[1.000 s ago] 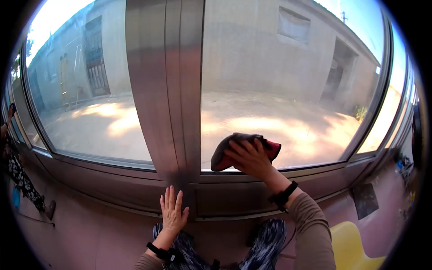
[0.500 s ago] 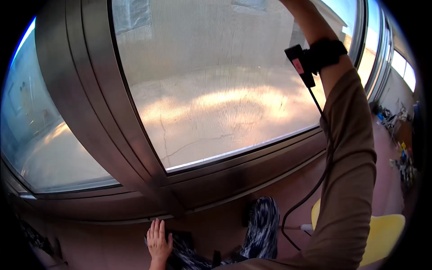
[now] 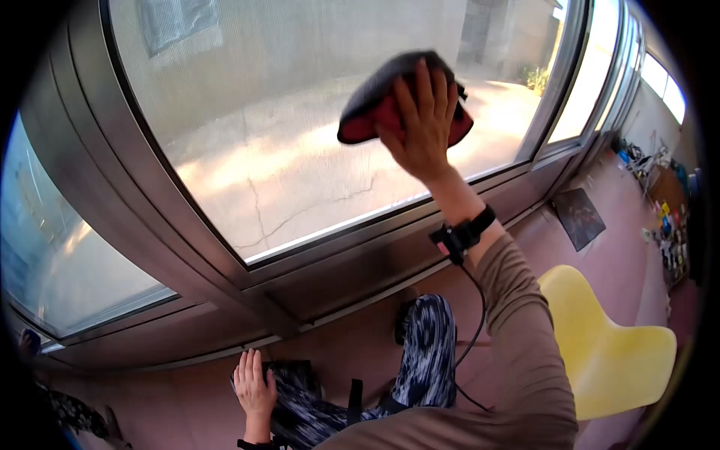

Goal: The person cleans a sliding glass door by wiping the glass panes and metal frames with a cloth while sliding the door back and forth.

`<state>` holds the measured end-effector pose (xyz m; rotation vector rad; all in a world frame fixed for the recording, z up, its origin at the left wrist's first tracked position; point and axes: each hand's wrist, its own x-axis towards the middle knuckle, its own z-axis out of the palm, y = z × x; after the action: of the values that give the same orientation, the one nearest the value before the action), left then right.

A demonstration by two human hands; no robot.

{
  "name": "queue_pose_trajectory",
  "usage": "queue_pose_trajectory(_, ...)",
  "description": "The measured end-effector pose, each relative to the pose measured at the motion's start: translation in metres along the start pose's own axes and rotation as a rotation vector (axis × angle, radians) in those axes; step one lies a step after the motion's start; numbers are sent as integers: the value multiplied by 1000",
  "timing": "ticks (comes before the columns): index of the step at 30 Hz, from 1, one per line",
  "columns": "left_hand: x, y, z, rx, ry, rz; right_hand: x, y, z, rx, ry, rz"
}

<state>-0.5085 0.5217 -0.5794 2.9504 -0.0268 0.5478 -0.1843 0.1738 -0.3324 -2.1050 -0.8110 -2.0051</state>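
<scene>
My right hand (image 3: 424, 131) is pressed over a black-and-red cloth pad (image 3: 366, 109), its fingers stretched across the pad's back. The pad lies against the large glass pane (image 3: 300, 112), though its exact kind is hard to make out. A black strap with a small device (image 3: 463, 234) circles my right wrist, and a cable runs down from it. Low in the view, my left hand (image 3: 256, 386) rests flat on my left knee, fingers out and holding nothing. Patterned trousers (image 3: 427, 352) cover my legs.
A metal window frame (image 3: 135, 187) borders the pane, with a second pane (image 3: 67, 247) at the left. To my right is a yellow chair (image 3: 607, 352). Beyond it a dark flat panel (image 3: 579, 217) lies on the pinkish floor, and mixed items (image 3: 667, 225) line the wall.
My right hand, out of sight above the frame before, has come down and into view with the pad on the glass. The view has shifted to the right. My left hand stays on the knee.
</scene>
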Motion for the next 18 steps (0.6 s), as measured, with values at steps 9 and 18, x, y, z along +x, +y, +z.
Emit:
queue_pose_trajectory(9,2,-6,15,17,23,24,-162,-13,-23,62,-366,224)
queue_pose_trajectory(18,9,-2,23,19,-18,-24,169,120,-19,-140,230,-49)
